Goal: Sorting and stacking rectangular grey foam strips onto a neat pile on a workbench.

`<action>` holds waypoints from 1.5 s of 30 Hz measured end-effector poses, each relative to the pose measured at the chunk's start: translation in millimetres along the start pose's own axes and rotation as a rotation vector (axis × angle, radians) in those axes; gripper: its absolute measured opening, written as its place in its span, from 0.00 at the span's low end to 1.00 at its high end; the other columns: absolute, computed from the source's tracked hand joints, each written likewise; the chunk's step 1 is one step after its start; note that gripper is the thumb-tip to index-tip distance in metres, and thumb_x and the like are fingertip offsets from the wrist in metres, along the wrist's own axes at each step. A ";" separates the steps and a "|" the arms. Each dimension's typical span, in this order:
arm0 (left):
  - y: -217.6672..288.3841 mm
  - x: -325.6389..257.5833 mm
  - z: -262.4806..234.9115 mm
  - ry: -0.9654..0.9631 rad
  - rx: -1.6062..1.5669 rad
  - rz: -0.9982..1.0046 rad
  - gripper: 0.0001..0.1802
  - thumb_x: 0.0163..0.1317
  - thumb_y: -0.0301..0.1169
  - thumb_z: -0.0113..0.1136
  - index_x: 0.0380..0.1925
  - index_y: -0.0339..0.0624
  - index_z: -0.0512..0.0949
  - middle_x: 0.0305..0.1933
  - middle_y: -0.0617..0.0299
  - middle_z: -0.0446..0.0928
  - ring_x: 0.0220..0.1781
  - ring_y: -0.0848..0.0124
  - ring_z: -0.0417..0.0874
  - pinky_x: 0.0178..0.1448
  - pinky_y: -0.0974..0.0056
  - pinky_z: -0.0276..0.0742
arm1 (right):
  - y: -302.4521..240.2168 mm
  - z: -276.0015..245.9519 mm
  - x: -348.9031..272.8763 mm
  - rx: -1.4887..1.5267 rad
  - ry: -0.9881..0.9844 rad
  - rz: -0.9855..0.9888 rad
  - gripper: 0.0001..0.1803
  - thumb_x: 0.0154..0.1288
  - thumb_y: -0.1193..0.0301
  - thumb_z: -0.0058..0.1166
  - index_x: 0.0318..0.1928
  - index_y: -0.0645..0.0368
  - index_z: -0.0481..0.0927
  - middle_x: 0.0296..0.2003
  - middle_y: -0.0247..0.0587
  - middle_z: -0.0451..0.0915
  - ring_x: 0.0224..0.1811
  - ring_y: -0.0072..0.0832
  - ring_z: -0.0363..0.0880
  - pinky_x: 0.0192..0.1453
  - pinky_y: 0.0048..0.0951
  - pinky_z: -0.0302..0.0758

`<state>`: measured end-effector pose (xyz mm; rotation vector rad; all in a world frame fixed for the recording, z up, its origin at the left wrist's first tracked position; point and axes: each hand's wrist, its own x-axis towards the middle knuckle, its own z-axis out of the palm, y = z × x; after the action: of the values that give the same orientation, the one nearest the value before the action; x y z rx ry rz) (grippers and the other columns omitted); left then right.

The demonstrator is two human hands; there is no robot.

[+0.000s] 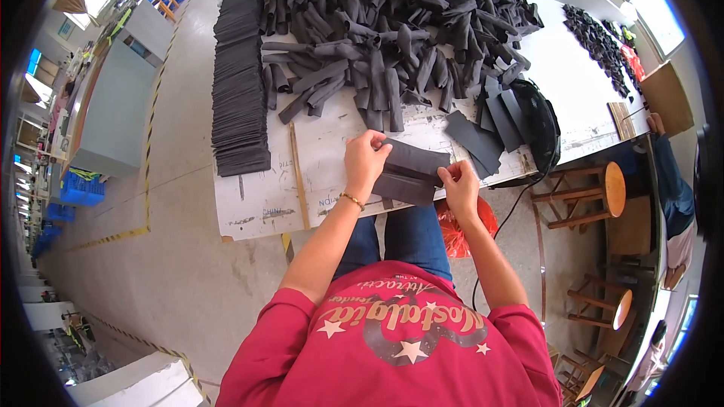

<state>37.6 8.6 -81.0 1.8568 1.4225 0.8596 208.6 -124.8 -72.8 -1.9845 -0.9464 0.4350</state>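
Observation:
Between my two hands, near the table's front edge, a folded black fabric piece (411, 157) is stretched out, with a crease or opening along its length. My left hand (365, 164) pinches its upper left corner between thumb and fingers. At its right end, the fingertips of my right hand (460, 185) are closed on the edge. Beyond my hands lies a big heap of curled black fabric pieces (407, 0). A long, neat stack of flat black pieces (240, 90) runs along the table's left side. Several flat black panels (475, 139) lie loosely to the right of my hands.
A rounded black object with a cable (544, 132) sits at the right on the white table (256, 200). Below the front edge hangs a red plastic bag (467, 230). Wooden stools (612, 188) stand to the right, near another person (676, 188). More dark pieces (599, 41) lie farther right.

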 end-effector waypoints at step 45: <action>17.6 -16.2 -14.0 -0.150 0.375 0.540 0.29 0.67 0.37 0.55 0.66 0.40 0.65 0.73 0.51 0.58 0.77 0.55 0.53 0.75 0.45 0.50 | -38.3 17.8 0.6 -0.656 -0.147 -0.509 0.38 0.68 0.46 0.46 0.69 0.57 0.62 0.72 0.51 0.55 0.76 0.49 0.47 0.75 0.55 0.42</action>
<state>32.9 -9.6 -60.6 2.6013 1.0495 0.7047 180.7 -101.6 -51.1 -2.1708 -1.8024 -0.0348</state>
